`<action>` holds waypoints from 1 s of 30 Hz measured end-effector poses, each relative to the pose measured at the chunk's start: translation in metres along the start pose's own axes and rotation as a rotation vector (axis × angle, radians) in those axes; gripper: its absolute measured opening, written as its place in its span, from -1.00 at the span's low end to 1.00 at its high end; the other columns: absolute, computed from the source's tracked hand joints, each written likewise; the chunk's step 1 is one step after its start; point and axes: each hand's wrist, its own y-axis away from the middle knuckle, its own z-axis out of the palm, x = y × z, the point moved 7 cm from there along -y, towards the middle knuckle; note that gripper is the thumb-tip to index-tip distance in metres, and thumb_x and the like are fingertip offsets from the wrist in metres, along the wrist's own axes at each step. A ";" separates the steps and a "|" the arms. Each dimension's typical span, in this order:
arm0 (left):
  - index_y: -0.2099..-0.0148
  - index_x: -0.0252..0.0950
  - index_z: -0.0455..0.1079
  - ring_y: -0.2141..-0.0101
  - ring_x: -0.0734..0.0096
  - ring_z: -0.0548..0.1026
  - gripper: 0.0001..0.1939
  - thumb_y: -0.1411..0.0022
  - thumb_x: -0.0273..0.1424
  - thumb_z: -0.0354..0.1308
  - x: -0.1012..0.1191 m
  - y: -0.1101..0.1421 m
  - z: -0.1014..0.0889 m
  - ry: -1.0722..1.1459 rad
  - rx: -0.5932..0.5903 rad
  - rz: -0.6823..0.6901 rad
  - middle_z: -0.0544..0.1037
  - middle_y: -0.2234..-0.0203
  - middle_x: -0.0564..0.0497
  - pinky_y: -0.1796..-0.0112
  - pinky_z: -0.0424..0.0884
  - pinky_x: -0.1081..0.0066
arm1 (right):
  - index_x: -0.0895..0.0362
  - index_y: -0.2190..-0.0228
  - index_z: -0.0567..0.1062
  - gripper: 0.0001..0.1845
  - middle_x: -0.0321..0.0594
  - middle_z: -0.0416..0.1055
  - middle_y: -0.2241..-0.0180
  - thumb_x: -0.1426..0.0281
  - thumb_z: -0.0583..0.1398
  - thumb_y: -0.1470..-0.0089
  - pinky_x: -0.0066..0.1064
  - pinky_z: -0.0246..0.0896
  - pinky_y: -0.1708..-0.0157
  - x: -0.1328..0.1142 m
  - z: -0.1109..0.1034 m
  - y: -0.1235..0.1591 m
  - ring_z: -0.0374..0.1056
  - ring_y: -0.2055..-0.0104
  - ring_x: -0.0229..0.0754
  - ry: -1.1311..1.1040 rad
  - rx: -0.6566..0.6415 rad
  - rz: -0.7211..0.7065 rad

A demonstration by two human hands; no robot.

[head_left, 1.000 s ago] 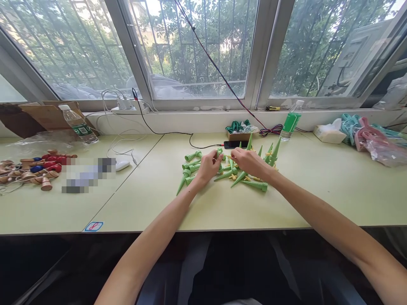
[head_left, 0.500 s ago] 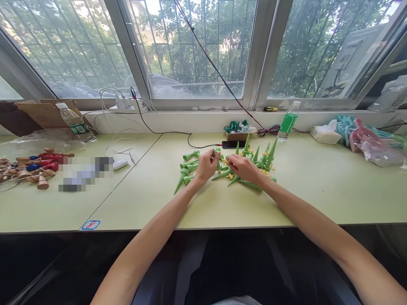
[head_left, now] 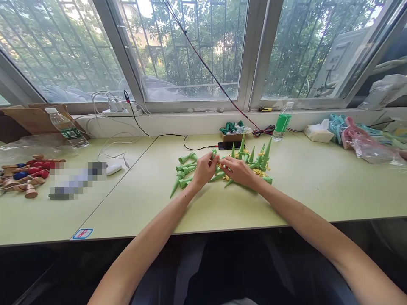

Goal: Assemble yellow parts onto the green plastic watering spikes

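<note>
My left hand (head_left: 204,171) is closed in a pinch round a green plastic watering spike (head_left: 214,152), whose top shows above the fingers. Close against it, my right hand (head_left: 239,171) has its fingertips pinched on a small yellow valve piece, mostly hidden by the fingers. The two hands' fingertips meet at the spike. Several green spikes with wide caps (head_left: 184,168) lie left of my left hand. Around and behind my right hand is a pile of green pointed spikes (head_left: 267,154) mixed with small yellow pieces (head_left: 260,173).
Behind the pile lie a black phone (head_left: 226,145) and a small cardboard box (head_left: 233,137). A water bottle (head_left: 282,123) and a tissue pack (head_left: 318,132) stand at the back right. Wooden toys (head_left: 31,190), a white mouse-like device (head_left: 113,169) and another bottle (head_left: 68,129) are at left.
My right hand has moved in toward my left, bringing the yellow piece up to the held spike. The whole view has shifted slightly.
</note>
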 end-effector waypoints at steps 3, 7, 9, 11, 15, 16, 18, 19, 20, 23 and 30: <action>0.41 -0.24 0.16 0.63 0.55 0.17 -0.63 -0.41 -0.16 0.02 0.000 0.000 0.000 -0.026 -0.015 0.011 0.29 0.61 0.14 0.52 0.11 0.45 | 0.10 0.08 0.46 -0.80 -0.14 0.46 0.23 0.39 0.06 -0.37 -0.44 0.13 0.37 -0.002 0.000 0.000 0.33 0.35 -0.23 -0.006 -0.007 0.000; 0.42 -0.22 0.11 0.64 0.52 0.19 -0.63 -0.42 -0.17 0.00 -0.001 0.001 0.003 -0.044 -0.062 -0.009 0.23 0.67 0.16 0.53 0.10 0.44 | 0.12 0.13 0.48 -0.80 -0.16 0.43 0.28 0.42 0.05 -0.35 -0.44 0.11 0.39 -0.005 -0.001 -0.001 0.29 0.37 -0.24 -0.012 -0.007 0.002; 0.41 -0.22 0.12 0.64 0.50 0.23 -0.63 -0.43 -0.17 0.00 -0.001 0.002 0.004 -0.035 -0.081 -0.022 0.24 0.68 0.16 0.52 0.12 0.43 | 0.13 0.16 0.48 -0.80 -0.16 0.42 0.29 0.44 0.06 -0.34 -0.44 0.10 0.39 -0.006 -0.002 -0.002 0.28 0.38 -0.24 -0.020 -0.009 0.008; 0.39 -0.22 0.16 0.64 0.50 0.25 -0.66 -0.43 -0.18 -0.01 0.000 0.002 0.004 -0.018 -0.093 -0.028 0.27 0.67 0.16 0.52 0.15 0.44 | 0.13 0.18 0.48 -0.81 -0.17 0.41 0.31 0.45 0.06 -0.33 -0.44 0.10 0.39 -0.007 -0.003 -0.002 0.27 0.38 -0.24 -0.029 -0.008 0.016; 0.32 -0.23 0.24 0.60 0.50 0.32 -0.77 -0.40 -0.25 0.03 0.002 0.002 0.005 0.018 -0.109 -0.016 0.40 0.57 0.12 0.49 0.23 0.45 | 0.14 0.23 0.47 -0.81 -0.16 0.39 0.32 0.46 0.05 -0.33 -0.43 0.10 0.38 -0.006 -0.002 -0.002 0.26 0.38 -0.24 -0.037 -0.017 0.023; 0.29 -0.23 0.26 0.58 0.50 0.34 -0.80 -0.39 -0.27 0.05 0.002 0.002 0.005 0.020 -0.110 -0.008 0.42 0.55 0.12 0.48 0.25 0.45 | 0.14 0.24 0.47 -0.81 -0.17 0.39 0.33 0.46 0.05 -0.32 -0.43 0.10 0.37 -0.006 -0.002 -0.002 0.26 0.38 -0.23 -0.039 -0.020 0.025; 0.27 -0.24 0.30 0.56 0.49 0.37 -0.86 -0.36 -0.32 0.08 0.002 0.002 0.006 0.017 -0.105 0.010 0.45 0.51 0.10 0.45 0.29 0.45 | 0.14 0.26 0.47 -0.81 -0.17 0.38 0.33 0.46 0.05 -0.32 -0.43 0.11 0.37 -0.005 -0.002 -0.002 0.25 0.38 -0.24 -0.043 -0.025 0.032; 0.27 -0.24 0.31 0.55 0.49 0.38 -0.88 -0.35 -0.34 0.08 0.002 0.002 0.006 0.012 -0.099 0.020 0.46 0.51 0.10 0.44 0.30 0.45 | 0.14 0.26 0.47 -0.81 -0.17 0.38 0.33 0.47 0.05 -0.32 -0.43 0.11 0.36 -0.005 -0.003 -0.002 0.25 0.38 -0.24 -0.047 -0.026 0.037; 0.27 -0.25 0.32 0.53 0.48 0.39 -0.89 -0.34 -0.36 0.08 0.002 0.002 0.006 0.005 -0.091 0.030 0.47 0.50 0.09 0.43 0.31 0.44 | 0.14 0.26 0.47 -0.82 -0.17 0.38 0.33 0.47 0.06 -0.32 -0.43 0.11 0.36 -0.005 -0.003 -0.002 0.25 0.38 -0.24 -0.051 -0.025 0.041; 0.31 -0.25 0.30 0.52 0.48 0.38 -0.86 -0.35 -0.39 0.07 0.002 0.002 0.005 -0.029 -0.061 0.053 0.49 0.47 0.06 0.41 0.30 0.43 | 0.14 0.23 0.47 -0.82 -0.17 0.38 0.32 0.48 0.06 -0.32 -0.43 0.12 0.36 -0.004 -0.004 -0.002 0.25 0.39 -0.24 -0.061 -0.018 0.052; 0.33 -0.24 0.20 0.60 0.53 0.24 -0.73 -0.43 -0.24 0.02 -0.002 0.001 0.004 -0.031 -0.053 0.013 0.40 0.57 0.13 0.48 0.19 0.44 | 0.14 0.23 0.46 -0.84 -0.20 0.36 0.35 0.48 0.07 -0.31 -0.43 0.13 0.38 -0.003 -0.004 -0.001 0.22 0.42 -0.25 -0.067 -0.012 0.053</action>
